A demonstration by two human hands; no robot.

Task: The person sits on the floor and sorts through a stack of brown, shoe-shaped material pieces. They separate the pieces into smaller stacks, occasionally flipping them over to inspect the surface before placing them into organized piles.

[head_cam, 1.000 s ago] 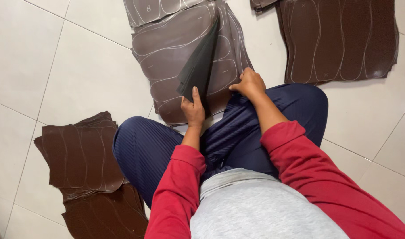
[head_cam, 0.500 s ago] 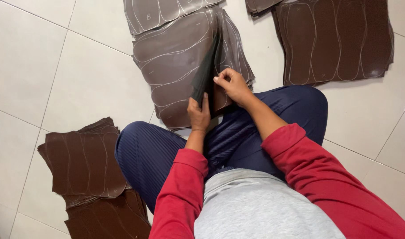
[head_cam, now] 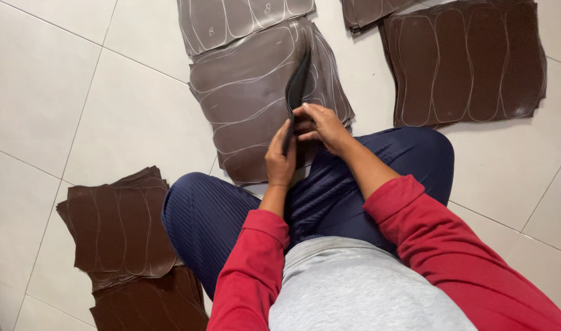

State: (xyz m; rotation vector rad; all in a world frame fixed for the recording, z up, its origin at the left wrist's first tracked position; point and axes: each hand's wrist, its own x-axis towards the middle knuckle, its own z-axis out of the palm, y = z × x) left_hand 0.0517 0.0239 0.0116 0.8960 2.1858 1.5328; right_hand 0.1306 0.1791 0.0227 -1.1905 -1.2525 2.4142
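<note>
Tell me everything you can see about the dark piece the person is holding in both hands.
The dark piece is a thin, flexible-looking, near-black sheet, narrow and elongated, seen almost edge-on and slightly curved. It stands roughly upright above the brown sheet marked with pale sole outlines. The left hand grips its lower end and the right hand pinches it just above. Its exact outline cannot be told.

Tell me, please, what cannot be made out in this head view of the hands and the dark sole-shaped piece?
- Left hand: fingertips hidden behind the dark sole-shaped piece.
- The piece's faces: seen edge-on, so its outline is unreadable.
- Whether a tool is held: masked by the right hand.
- Sheet in front: near edge hidden by hands and knees.
- Top sheet and lower-left stack: cut by the frame.
</note>
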